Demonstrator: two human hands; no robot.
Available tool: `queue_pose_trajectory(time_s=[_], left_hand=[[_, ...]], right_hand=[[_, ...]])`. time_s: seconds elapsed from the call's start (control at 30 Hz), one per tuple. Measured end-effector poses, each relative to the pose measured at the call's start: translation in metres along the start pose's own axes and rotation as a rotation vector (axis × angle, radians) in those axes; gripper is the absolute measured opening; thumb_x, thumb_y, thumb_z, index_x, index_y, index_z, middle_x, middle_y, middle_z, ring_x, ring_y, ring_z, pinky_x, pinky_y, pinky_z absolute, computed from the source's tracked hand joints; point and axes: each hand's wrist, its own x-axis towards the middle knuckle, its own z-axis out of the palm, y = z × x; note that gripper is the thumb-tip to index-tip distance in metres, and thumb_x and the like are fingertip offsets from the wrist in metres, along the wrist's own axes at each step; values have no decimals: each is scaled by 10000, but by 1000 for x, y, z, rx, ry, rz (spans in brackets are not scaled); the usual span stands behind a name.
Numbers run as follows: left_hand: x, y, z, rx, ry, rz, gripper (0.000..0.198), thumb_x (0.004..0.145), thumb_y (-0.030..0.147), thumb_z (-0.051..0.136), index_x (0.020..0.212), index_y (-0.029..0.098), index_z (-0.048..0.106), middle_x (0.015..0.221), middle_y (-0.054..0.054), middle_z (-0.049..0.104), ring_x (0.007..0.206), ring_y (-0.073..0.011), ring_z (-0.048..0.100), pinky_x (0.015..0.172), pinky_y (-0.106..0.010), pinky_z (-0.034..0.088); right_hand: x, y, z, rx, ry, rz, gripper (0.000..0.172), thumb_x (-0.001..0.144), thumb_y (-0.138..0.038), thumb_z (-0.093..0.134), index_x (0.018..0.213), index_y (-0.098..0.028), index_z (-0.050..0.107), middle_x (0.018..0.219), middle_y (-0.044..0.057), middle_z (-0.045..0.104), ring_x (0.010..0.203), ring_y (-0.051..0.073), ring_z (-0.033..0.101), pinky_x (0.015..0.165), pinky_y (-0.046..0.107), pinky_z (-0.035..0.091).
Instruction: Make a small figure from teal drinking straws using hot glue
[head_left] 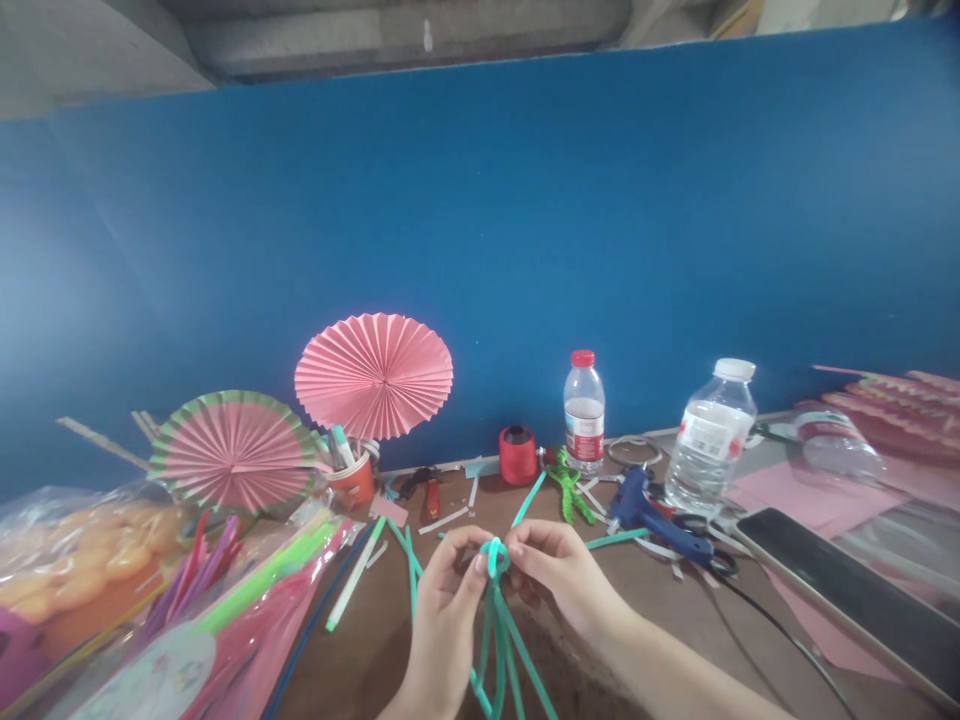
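Note:
A bundle of teal pipe cleaners (504, 640) hangs between my hands, twisted into a small knot or loop at its top, with several loose ends trailing down. My left hand (450, 600) pinches the knot from the left side. From the right, the thumb and fingers of my right hand (559, 565) press on the same knot, and one strand sticks up behind it. More teal strands (411, 560) lie on the table just left of my left hand. The exact twist under my fingertips is partly hidden.
Around the brown table (337, 680) are a blue glue gun (664, 520), a green twisted figure (568, 490), two upright bottles (584, 425), a phone (847, 590), a cup of pens (351, 480), folded paper fans (375, 375) and plastic packets (225, 620). A blue wall (525, 220) stands behind.

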Motion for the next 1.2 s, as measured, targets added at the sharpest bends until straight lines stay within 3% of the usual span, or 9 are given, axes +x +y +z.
queue_pose_trajectory(time_s=[0.27,0.47,0.63,0.83,1.2], left_hand=[[0,0,-1,86,18,60,78,708,224,654,775,199,623,765,12,584,692,-121,534,629,-186,443],[-3,-2,-3,8,-66,11,135,799,257,546,900,198,615,858,-33,612,783,-161,565,700,-239,454],[-1,1,-2,94,-32,69,171,719,228,646,888,213,627,874,-18,617,799,-156,573,702,-212,460],[2,5,1,126,-102,81,255,680,205,680,932,227,650,971,-44,611,853,-184,581,686,-220,480],[1,6,2,105,-38,96,170,628,168,717,775,228,657,830,1,583,739,-137,565,619,-181,458]], right_hand=[[-4,-3,4,-25,-48,-53,305,648,-369,699,577,-123,534,465,-47,491,394,32,328,400,171,206],[-3,0,3,-56,15,-65,261,695,-331,656,587,-136,520,422,-73,427,371,33,307,380,170,196],[-2,5,1,-96,46,-105,267,716,-340,638,591,-141,512,426,-79,404,367,32,291,377,168,202],[-2,5,2,-25,1,-107,274,712,-330,643,578,-139,500,452,-74,410,392,31,297,398,161,230],[-5,5,6,32,-10,-111,255,713,-318,649,592,-136,518,488,-64,439,411,33,316,404,157,229]])
